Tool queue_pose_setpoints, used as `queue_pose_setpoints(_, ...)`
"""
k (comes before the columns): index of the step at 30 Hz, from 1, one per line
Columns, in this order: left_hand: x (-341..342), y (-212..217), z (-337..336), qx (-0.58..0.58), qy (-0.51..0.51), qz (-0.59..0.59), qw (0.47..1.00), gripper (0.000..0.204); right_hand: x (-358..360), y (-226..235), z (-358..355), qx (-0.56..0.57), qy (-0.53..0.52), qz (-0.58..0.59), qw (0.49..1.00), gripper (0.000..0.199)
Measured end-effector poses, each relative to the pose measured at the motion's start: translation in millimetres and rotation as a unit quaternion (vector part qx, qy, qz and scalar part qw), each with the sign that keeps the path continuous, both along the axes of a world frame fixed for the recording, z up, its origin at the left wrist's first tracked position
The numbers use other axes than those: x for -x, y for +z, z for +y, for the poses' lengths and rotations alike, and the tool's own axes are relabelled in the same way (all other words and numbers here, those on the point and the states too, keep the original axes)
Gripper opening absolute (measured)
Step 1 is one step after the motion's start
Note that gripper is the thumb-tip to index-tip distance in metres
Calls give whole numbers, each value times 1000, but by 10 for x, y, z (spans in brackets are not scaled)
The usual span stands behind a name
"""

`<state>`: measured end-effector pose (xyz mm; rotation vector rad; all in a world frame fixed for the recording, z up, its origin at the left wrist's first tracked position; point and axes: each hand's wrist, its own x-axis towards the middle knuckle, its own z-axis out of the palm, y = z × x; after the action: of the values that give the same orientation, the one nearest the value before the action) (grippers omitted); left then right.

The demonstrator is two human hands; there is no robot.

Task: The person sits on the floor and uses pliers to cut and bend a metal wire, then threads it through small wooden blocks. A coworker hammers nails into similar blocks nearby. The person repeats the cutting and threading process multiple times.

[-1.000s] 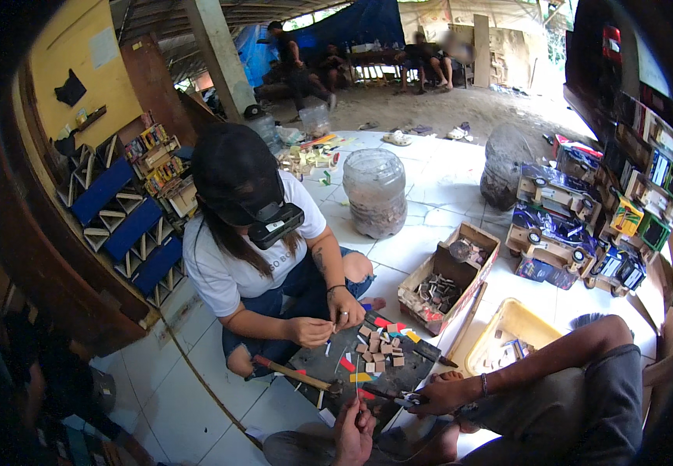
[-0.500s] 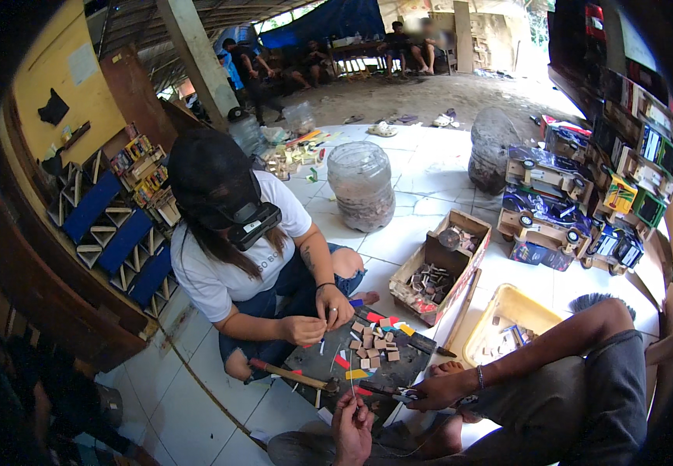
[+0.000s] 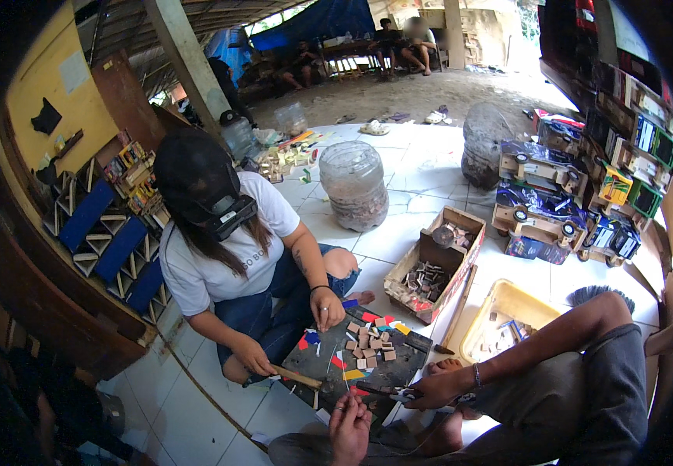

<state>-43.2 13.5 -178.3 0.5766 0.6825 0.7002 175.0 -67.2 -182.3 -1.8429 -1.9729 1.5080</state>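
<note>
Sitting on the tiled floor (image 3: 196, 419), a co-worker in a white shirt (image 3: 220, 260) faces the wearer across a dark work board (image 3: 328, 361). The co-worker's one hand grips a wooden-handled tool (image 3: 297, 378) at the board's left edge, and the other rests at its far edge. Small wooden blocks (image 3: 367, 348) and coloured scraps lie bunched in the middle of the board, likely so both people can reach them.

At the board's near edge the wearer's left hand (image 3: 349, 426) rises with its fingertips drawn together. Whether they pinch anything I cannot tell, as it is too small to see. Just beside it, the right hand (image 3: 437, 386) is clenched around dark pliers (image 3: 383, 391), whose nose points left toward the left hand's fingertips. The right forearm lies along the raised knee, probably for steadiness.

Off the board's right edge stand a cardboard box (image 3: 437, 272) of loose pieces and a yellow tray (image 3: 507, 303), close by as supply bins. Toy trucks (image 3: 542, 213) sit beyond them.
</note>
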Motion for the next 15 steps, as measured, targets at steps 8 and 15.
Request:
queue_pose_setpoints(8,63,-101,-4,-65,5,63,996,15,12,-154,11,-31,10,39,999,33)
queue_pose_setpoints(15,89,-63,-45,-59,-27,67,996,16,0,-204,35,18,-28,-22,999,56)
